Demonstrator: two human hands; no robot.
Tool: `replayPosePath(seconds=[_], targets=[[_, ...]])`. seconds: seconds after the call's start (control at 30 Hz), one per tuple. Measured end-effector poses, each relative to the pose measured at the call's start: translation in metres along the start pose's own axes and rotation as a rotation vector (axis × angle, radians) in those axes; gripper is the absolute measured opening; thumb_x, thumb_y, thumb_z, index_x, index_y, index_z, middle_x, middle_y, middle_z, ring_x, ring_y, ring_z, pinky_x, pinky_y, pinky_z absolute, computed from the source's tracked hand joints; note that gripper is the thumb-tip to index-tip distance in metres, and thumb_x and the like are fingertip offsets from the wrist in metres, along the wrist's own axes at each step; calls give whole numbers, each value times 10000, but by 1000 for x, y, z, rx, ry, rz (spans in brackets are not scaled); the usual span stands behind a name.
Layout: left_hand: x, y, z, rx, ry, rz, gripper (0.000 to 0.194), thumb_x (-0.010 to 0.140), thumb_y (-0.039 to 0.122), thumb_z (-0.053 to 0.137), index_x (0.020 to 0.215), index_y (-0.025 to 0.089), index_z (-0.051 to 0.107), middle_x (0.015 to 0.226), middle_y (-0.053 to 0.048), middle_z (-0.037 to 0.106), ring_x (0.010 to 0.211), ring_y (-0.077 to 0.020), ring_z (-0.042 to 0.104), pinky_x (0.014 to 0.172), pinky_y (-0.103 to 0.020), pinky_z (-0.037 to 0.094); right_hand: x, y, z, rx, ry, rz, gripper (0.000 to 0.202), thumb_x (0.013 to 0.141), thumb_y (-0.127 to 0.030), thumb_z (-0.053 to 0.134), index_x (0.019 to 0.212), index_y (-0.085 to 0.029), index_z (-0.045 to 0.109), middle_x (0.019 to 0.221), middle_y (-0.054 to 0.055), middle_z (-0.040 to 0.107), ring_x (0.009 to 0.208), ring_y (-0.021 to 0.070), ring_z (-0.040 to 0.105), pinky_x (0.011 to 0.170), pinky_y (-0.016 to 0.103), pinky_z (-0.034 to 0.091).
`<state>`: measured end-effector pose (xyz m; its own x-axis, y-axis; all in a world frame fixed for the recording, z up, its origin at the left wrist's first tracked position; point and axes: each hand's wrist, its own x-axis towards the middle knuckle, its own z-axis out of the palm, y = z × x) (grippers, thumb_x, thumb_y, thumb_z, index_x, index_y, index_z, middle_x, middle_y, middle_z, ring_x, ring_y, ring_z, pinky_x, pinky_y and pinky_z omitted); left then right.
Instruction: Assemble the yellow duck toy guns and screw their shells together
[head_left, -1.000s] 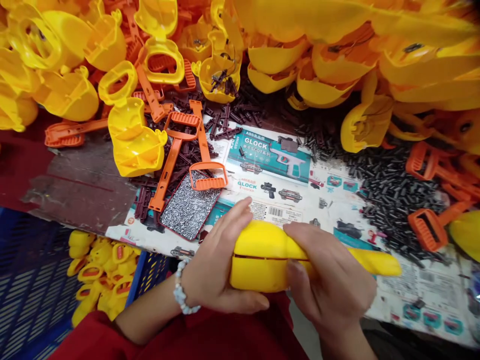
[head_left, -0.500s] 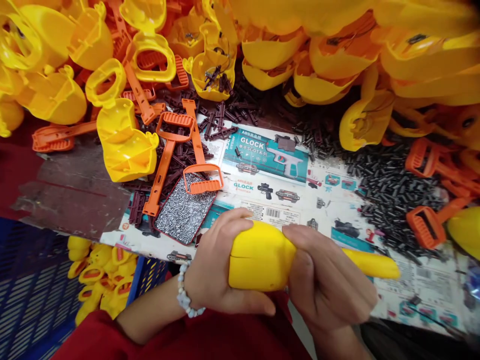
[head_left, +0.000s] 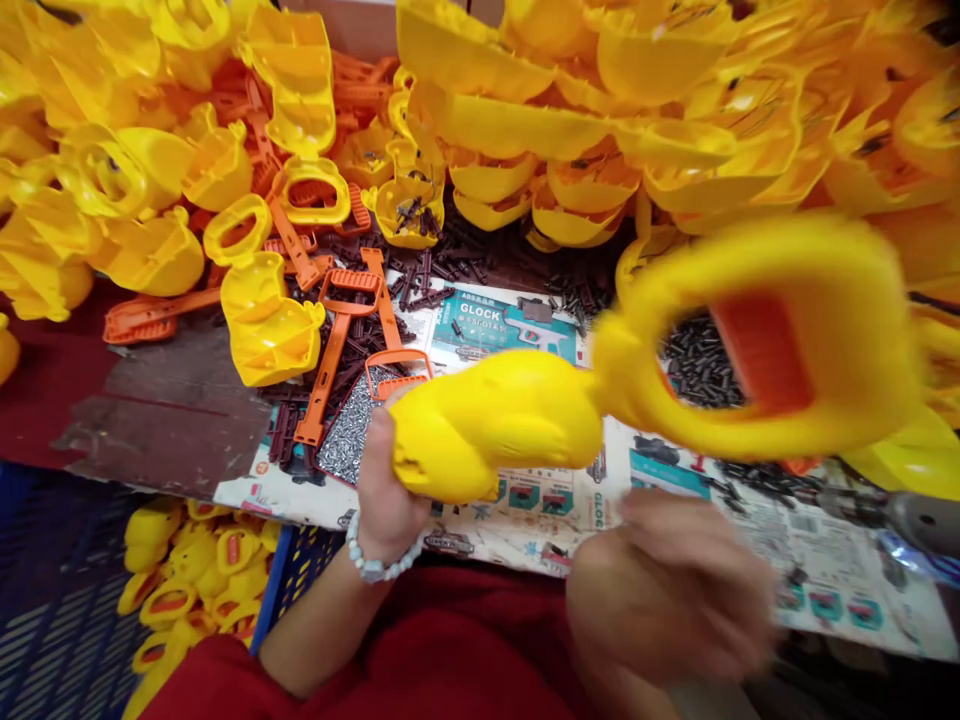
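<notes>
My left hand (head_left: 386, 480) grips the rounded end of a yellow plastic toy body (head_left: 502, 425), lifted above the printed cardboard (head_left: 525, 500). Its looped yellow handle (head_left: 757, 340), with an orange grip piece inside, swings up at the right and is blurred. My right hand (head_left: 667, 590) sits lower at the bottom right, blurred, off the toy, fingers loosely curled with nothing seen in them. A beaded bracelet (head_left: 375, 562) circles my left wrist.
Piles of yellow shell halves (head_left: 570, 110) fill the back. Orange handle strips (head_left: 337, 340), a tray of small metal screws (head_left: 349, 435) and heaps of dark pins (head_left: 697, 350) lie on the table. A blue crate (head_left: 187, 580) with finished yellow toys stands at lower left.
The toy rose and turned so its handle loop faces me. My right hand let go and dropped toward my lap. The view tilted upward.
</notes>
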<state>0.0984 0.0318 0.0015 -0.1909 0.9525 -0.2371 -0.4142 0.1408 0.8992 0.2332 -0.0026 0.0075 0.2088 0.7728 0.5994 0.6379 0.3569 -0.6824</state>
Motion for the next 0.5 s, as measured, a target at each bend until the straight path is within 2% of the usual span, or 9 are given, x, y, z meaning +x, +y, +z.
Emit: replayPosePath(seconds=[0.07,0.1,0.2,0.33,0.4,0.5], targets=[[-1,2,6,-150,93,-122,533,870,613,348,1017,190,638,951,-60,713,872,-232,684,726,-321,572,-8,-4,14,19,-75,-19,460,1038,-478,224,799,-152,445,663,23,400,574,160,400,513,276,306],[-2,1,8,-160,92,-138,540,880,605,322,1008,192,646,948,-51,720,881,-234,686,733,-323,575,-10,-6,21,32,-109,-49,441,1036,-476,278,773,-155,427,651,15,390,562,150,382,499,270,271],[-7,-5,11,-130,1,-121,604,893,609,226,1070,192,626,994,-49,717,908,-249,687,761,-367,576,-11,-6,33,72,-138,-190,399,1047,-353,283,700,-170,355,604,4,347,543,147,326,504,296,182],[-11,-12,1,-129,-84,-126,670,871,651,197,1141,171,580,1058,-98,697,952,-264,677,814,-413,565,-1,1,21,104,-195,-304,378,1034,-258,290,665,-178,320,576,6,337,543,157,310,517,312,168],[-11,-12,-11,-78,-213,-102,716,817,729,264,1148,173,570,1078,-115,684,957,-284,673,786,-416,576,5,4,8,123,-281,-325,390,1036,-260,284,657,-176,326,569,3,343,531,151,319,510,301,189],[-9,-11,-30,83,-462,71,782,698,808,420,1173,200,552,1056,-112,684,899,-308,686,692,-396,599,15,2,-12,139,-420,-313,410,1043,-276,270,657,-165,355,578,1,379,522,135,366,507,270,248]])
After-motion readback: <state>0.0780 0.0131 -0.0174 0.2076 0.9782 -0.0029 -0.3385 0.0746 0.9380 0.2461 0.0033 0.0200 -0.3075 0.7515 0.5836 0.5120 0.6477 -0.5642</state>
